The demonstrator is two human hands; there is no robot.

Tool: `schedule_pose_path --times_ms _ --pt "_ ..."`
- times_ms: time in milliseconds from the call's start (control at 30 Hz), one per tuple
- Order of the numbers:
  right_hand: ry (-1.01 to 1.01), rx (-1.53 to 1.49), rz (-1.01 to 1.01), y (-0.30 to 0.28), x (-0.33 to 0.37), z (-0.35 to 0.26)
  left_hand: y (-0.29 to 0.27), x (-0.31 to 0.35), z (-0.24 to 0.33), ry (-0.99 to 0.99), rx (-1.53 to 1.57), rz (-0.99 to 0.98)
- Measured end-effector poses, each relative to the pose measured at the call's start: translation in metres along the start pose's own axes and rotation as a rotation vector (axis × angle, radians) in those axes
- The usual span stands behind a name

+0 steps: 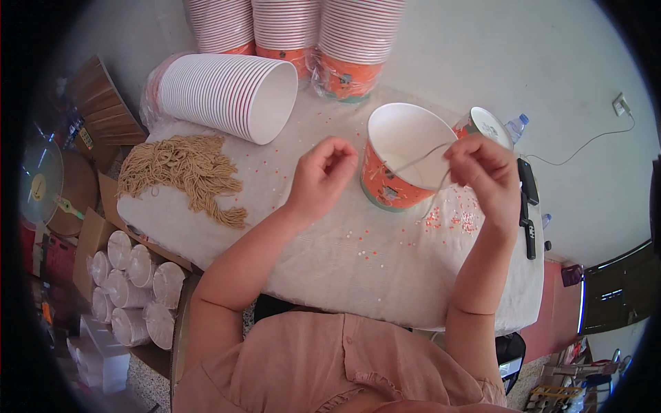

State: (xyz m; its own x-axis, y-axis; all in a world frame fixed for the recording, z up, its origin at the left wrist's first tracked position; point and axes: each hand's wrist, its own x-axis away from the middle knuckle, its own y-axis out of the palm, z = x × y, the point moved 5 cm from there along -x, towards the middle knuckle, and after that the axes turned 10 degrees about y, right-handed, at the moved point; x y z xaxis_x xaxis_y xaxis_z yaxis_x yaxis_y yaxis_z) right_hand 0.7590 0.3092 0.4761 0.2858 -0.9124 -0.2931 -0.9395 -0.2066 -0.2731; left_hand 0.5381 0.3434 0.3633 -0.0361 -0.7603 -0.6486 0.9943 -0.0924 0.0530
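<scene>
A large orange and green paper bucket with a white inside stands on the table in front of me. My right hand, at its right rim, pinches a thin pale cord. One part of the cord runs across the mouth to the bucket's near left wall, and another part hangs down outside. To the left of the bucket my left hand is raised with its fingers curled together; whether anything is between them is hidden. A heap of tan cords lies on the table to the left.
Nested white buckets lie on their side at the back left, before tall upright stacks. Behind the bucket sit another bucket and a bottle. Black-handled tools line the right edge. Small orange and white dots are scattered about.
</scene>
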Motion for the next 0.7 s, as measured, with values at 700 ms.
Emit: schedule_pose_path --times_ms 700 --pt "-0.082 -0.115 0.151 -0.015 0.005 -0.011 0.014 -0.032 0.019 0.054 -0.439 -0.248"
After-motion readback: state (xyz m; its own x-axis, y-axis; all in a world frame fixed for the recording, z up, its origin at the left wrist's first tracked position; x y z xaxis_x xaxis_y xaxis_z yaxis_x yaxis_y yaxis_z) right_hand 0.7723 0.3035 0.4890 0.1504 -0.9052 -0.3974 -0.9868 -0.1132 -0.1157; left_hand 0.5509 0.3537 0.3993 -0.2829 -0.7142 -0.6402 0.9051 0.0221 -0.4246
